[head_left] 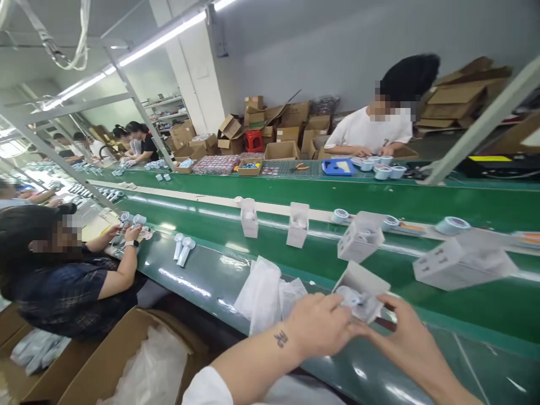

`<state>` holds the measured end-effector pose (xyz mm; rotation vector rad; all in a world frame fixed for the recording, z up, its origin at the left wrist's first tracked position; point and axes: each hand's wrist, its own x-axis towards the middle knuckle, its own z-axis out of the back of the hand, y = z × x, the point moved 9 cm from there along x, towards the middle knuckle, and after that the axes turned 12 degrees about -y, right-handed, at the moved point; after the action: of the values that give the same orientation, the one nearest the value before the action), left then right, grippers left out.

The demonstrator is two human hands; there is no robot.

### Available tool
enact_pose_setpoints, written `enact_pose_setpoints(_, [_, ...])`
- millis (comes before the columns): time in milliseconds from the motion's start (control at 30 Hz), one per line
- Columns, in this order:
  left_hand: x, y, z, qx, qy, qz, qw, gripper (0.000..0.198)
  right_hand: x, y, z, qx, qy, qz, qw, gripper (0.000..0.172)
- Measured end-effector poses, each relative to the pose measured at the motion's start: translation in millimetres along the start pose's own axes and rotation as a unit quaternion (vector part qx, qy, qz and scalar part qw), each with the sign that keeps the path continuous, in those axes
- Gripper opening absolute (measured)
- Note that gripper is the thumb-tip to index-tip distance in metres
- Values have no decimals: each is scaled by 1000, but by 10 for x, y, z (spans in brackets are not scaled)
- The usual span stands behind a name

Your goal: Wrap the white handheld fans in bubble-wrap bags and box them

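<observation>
The left hand (323,326) and right hand (403,332) each close a grip on an open white box (363,280), held between them. Plastic bags (264,295) lie just left of the grip on the bench (202,275).

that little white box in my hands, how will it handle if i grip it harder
The white box looks like thin card with its flap open, so it would probably dent under a firm squeeze. It seems light: the left hand and right hand hold it up between them. Being flat-sided, it is unlikely to roll.
</observation>
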<state>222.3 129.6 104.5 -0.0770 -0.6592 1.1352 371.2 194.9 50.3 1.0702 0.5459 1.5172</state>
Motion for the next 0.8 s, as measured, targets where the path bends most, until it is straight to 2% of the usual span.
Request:
enact_pose_setpoints(33, [-76, 198, 209, -34, -38, 32, 998, 36, 89, 184, -4, 0, 6, -1, 1000, 50])
enact_pose_setpoints(100, [-368, 851, 595, -87, -113, 157, 977, 32, 248, 638, -139, 3, 37, 27, 999, 51])
enact_pose_setpoints(167, [-881, 1726, 912, -99, -176, 331, 922, 33, 370, 1157, -461, 26, 74, 88, 993, 53])
enact_pose_setpoints(200, [-1192, 2161, 1061, -82, -203, 409, 886, 35, 419, 1402, -700, 41, 94, 117, 988, 55])
enact_pose_setpoints(233, [-1497, 2560, 1206, -58, -223, 467, 854, 36, 465, 1620, -994, 59, 117, 138, 982, 57])
enact_pose_setpoints(300, [-2026, 3242, 1479, 6, -242, 535, 809, 35, 565, 1963, -1713, 96, 170, 149, 969, 61])
enact_pose_setpoints(400, [-2606, 4008, 1745, 75, -225, 600, 764, 24, 746, 2274, -2946, 135, 239, 122, 954, 66])
enact_pose_setpoints(500, [-2873, 4458, 1831, 137, -172, 623, 751, 32, 938, 2425, -4061, 134, 262, 106, 950, 71])
enact_pose_setpoints(600, [-2900, 4687, 1712, 213, -46, 605, 766, 37, 1090, 2469, -4882, 112, 254, 106, 955, 74])
enact_pose_setpoints(700, [-2878, 4797, 1560, 225, 29, 590, 775, 36, 1158, 2447, -5421, 103, 255, 102, 956, 76])
enact_pose_setpoints(800, [-2858, 4867, 1452, 210, 78, 588, 777, 36, 1186, 2391, -5726, 97, 263, 89, 956, 79])
